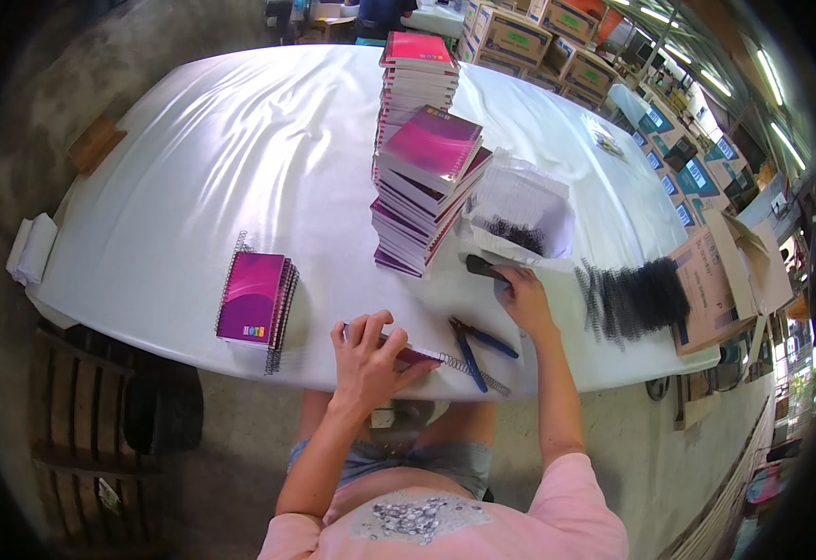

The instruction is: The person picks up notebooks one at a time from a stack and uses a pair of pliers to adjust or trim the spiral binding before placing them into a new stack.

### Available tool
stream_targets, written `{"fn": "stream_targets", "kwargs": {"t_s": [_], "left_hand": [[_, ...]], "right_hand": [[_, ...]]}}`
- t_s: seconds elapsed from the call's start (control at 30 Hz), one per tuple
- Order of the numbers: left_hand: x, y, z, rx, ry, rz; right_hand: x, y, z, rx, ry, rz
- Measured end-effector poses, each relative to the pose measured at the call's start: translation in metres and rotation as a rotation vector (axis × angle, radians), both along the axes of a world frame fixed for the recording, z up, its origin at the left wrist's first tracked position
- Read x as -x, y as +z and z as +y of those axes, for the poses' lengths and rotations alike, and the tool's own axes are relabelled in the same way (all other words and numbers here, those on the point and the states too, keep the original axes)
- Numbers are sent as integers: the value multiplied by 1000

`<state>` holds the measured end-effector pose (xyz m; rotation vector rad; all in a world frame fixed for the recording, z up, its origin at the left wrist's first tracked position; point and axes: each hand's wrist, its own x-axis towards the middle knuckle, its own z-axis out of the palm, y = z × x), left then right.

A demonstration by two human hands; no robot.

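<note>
Seemingly midway through a binding job, the person sits at the near edge of a table draped in a white sheet (240, 149), seen from the head camera. The left hand (366, 359) lies flat with fingers spread and bent over a pink notebook (415, 356), pressing it to the sheet; a metal spiral coil (469, 371) runs along the notebook's edge just beyond the fingertips toward the person's right. The right hand (523, 297) reaches forward, its fingers curled at a small dark object (485, 269) by the rim of a white plastic bag (520, 210); whether they actually pinch it cannot be told. Between the two hands, just right of the left fingertips, lie blue-handled pliers (481, 345).

As to progress, a short pile of bound notebooks (254, 299) sits well to the left of the left hand, spirals showing, which looks like finished work. A much taller stack of pink notebooks (427, 187) stands beyond both hands, with a second stack (417, 75) behind it, so by this judgement most remains. A heap of black coils (637, 299) lies to the right of the right hand, beside an open cardboard box (725, 271).

The room is a workshop with cartons (520, 37) stacked past the far edge of the table and a bare concrete floor (63, 84).
</note>
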<state>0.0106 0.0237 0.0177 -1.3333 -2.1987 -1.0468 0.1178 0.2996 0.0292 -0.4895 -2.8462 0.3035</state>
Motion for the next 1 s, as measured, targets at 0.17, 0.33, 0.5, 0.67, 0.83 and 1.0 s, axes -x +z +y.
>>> {"fn": "stream_targets", "kwargs": {"t_s": [0.17, 0.33, 0.5, 0.67, 0.83, 1.0], "left_hand": [[1, -6, 0, -10, -60, -60], [4, -6, -5, 15, -98, -72], [7, -7, -10, 16, -131, -63], [10, -7, -5, -23, -129, -49], [11, -3, -2, -99, -131, -91], [18, -7, -7, -204, -105, -256]], "right_hand": [[-15, -27, -44, 1706, 266, 869], [-7, -10, -82, 1401, 495, 273], [0, 5, -84, 1210, 615, 274], [2, 20, -93, 1142, 599, 343], [-1, 27, -87, 1126, 529, 462], [12, 18, -97, 1058, 419, 346]]}}
